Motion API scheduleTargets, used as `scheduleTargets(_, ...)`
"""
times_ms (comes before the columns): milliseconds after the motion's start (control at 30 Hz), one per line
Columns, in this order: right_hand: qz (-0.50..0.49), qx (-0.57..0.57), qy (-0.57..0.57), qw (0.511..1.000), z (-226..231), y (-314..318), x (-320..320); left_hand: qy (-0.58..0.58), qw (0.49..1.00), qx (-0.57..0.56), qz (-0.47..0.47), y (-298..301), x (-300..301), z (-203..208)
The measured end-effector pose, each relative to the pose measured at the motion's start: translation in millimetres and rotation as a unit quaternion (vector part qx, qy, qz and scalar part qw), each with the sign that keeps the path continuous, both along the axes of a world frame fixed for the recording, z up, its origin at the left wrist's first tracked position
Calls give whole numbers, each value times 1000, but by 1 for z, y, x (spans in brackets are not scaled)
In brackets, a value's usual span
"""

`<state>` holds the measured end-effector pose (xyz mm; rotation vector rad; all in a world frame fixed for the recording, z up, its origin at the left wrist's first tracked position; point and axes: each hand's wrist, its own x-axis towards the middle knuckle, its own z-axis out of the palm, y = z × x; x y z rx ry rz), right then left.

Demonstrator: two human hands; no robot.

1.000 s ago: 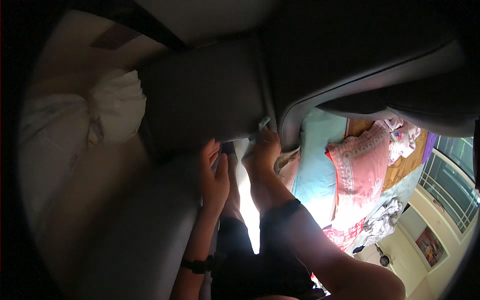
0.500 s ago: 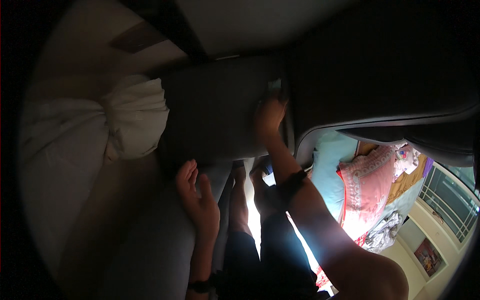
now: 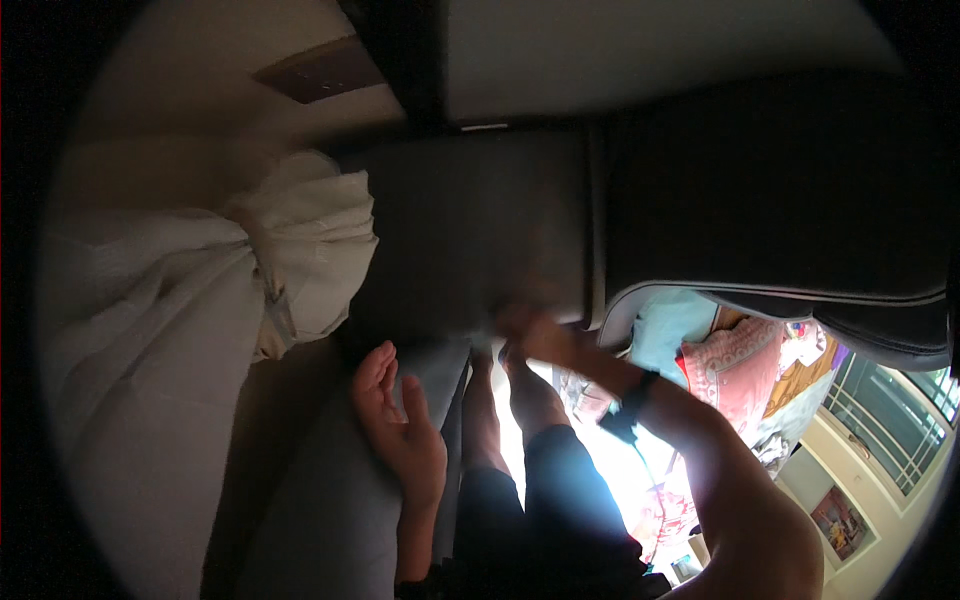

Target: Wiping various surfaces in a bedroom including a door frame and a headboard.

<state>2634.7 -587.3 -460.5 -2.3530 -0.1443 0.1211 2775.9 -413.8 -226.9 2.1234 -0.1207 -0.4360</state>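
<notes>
The left hand [image 3: 400, 430] is hanging open over the grey sofa seat [image 3: 330, 510] — fingers spread, palm showing, gripping nothing. The right hand [image 3: 530, 330] is reaching to the lower edge of the dark grey back cushion [image 3: 470, 230], which is standing against the sofa back; the hand is blurred, so its grip cannot be told. A white tied bundle [image 3: 300, 240] is lying just left of the cushion — bare feet [image 3: 510, 410] below.
</notes>
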Motion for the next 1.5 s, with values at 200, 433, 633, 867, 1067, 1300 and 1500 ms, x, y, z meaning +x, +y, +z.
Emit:
scheduleTargets(200, -432, 59, 107, 894, 15, -133, 53, 20, 999, -42, 12, -20, -3, 1)
scheduleTargets(433, -175, -261, -127, 941, -39, -47, 105, 19, 999, -30, 21, -27, -3, 5)
scheduleTargets(633, -159, -110, -49, 980, 23, -4, 87, 1, 994, -84, -72, -27, 27, 20)
scheduleTargets(867, -245, -225, 68, 941, -49, -71, 122, -40, 988, -126, -79, -62, 35, 20)
scheduleTargets(1067, -140, -16, 84, 986, 22, 78, 113, -41, 997, -42, -57, -3, 52, 31)
scheduleTargets(1300, -135, -359, -37, 923, -48, -65, 147, -19, 987, -150, -57, -69, 54, 10)
scheduleTargets(1500, -153, -43, 41, 986, 36, 31, 138, -26, 996, -74, 35, -43, 58, 38)
